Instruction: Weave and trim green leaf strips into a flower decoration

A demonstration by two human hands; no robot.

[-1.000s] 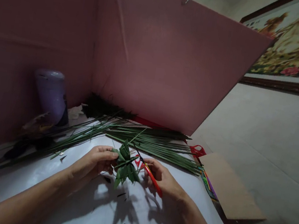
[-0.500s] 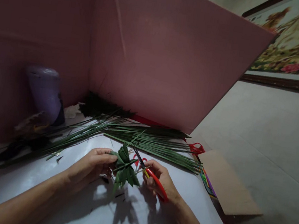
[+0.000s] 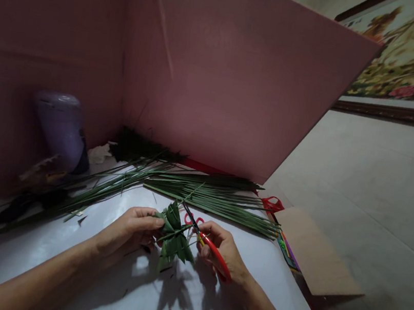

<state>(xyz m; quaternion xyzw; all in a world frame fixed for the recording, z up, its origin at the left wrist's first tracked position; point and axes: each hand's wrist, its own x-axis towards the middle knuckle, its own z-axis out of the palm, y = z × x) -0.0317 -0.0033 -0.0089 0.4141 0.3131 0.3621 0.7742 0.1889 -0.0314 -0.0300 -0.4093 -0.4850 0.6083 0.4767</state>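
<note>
Folded green leaf piece (image 3: 174,233) held just above white table (image 3: 61,247), near its front middle. Left hand (image 3: 127,231) pinches its left edge, fingers pressed together. Right hand (image 3: 221,250) grips red-handled scissors (image 3: 207,243), blades at the leaf. Loose long leaves (image 3: 205,193) lie behind; purple container (image 3: 61,128) far left.

My left hand (image 3: 125,233) sits just left of the frame's centre, low in the picture, palm turned inward and fingers curled, thumb and fingertips pinched together at their right end. Its forearm runs down and away to the lower left corner, bare. My right hand (image 3: 220,250) lies just right of centre at about the same height, fingers folded closed in a grip, knuckles up, thumb toward the middle of the frame. That forearm slants off to the lower right edge. The two hands are near each other, not touching.
</note>
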